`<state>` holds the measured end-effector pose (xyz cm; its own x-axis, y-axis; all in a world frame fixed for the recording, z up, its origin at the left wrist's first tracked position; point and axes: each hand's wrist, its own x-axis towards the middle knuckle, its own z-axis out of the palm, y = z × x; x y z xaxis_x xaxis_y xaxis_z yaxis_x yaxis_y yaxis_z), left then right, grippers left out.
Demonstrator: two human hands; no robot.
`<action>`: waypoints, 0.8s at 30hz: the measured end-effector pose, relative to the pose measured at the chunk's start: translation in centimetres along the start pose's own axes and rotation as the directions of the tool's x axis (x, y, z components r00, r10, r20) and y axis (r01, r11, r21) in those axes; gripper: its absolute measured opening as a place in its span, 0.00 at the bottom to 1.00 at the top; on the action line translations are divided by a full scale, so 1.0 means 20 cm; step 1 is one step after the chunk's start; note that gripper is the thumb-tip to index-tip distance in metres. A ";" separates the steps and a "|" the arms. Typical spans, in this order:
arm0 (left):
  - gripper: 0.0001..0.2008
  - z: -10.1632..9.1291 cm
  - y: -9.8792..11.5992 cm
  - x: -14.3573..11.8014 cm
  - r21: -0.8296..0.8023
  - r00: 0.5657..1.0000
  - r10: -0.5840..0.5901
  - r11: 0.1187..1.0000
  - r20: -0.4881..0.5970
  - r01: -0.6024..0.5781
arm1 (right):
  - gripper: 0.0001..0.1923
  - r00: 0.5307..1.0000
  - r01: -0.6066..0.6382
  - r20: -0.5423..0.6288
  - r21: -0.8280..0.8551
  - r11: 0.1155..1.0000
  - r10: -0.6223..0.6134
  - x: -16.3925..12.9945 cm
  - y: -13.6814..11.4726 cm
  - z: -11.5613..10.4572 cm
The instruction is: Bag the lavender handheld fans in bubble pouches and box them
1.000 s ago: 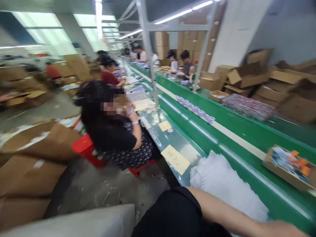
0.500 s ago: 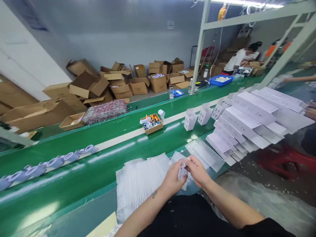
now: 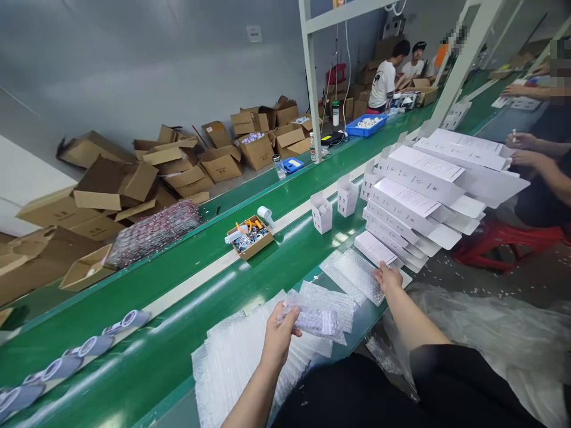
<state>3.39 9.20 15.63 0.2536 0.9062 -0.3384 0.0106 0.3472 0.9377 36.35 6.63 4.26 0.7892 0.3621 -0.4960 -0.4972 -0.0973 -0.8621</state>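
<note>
My left hand (image 3: 279,334) is closed on a bubble-wrapped item (image 3: 312,318), held above a fanned pile of bubble wrap bags (image 3: 241,353). The wrapping hides the exact kind of the whitish piece inside. To the right, my right hand (image 3: 389,279) has its fingers closed at the lower edge of the nearest white box (image 3: 375,247), at the front of a row of overlapping white boxes (image 3: 417,178). More bubble wrap bags (image 3: 352,274) lie beside that hand.
On the green conveyor (image 3: 187,321) stand two small white boxes (image 3: 321,213), a carton of small parts (image 3: 252,238) and a row of pale shower-head-like pieces (image 3: 96,345). A blue tray (image 3: 366,125) is farther back. Co-workers sit beyond; another person's hands (image 3: 524,148) are at right.
My hands have moved apart. The left keeps the item, now visibly bubble-wrapped, while the right has reached right to the nearest white box. The view has turned rightward.
</note>
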 end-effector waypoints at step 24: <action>0.10 -0.08 0.17 0.20 0.640 0.788 0.599 0.662 -0.139 -0.390 | 0.15 0.089 0.968 0.876 0.037 0.250 -0.475 -0.63 0.25 0.27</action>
<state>2.84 14.50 17.30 0.0716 0.9561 0.2841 0.5272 -0.2781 0.8030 22.06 6.58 6.71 -0.0097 0.8901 0.4556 0.6259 0.3607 -0.6915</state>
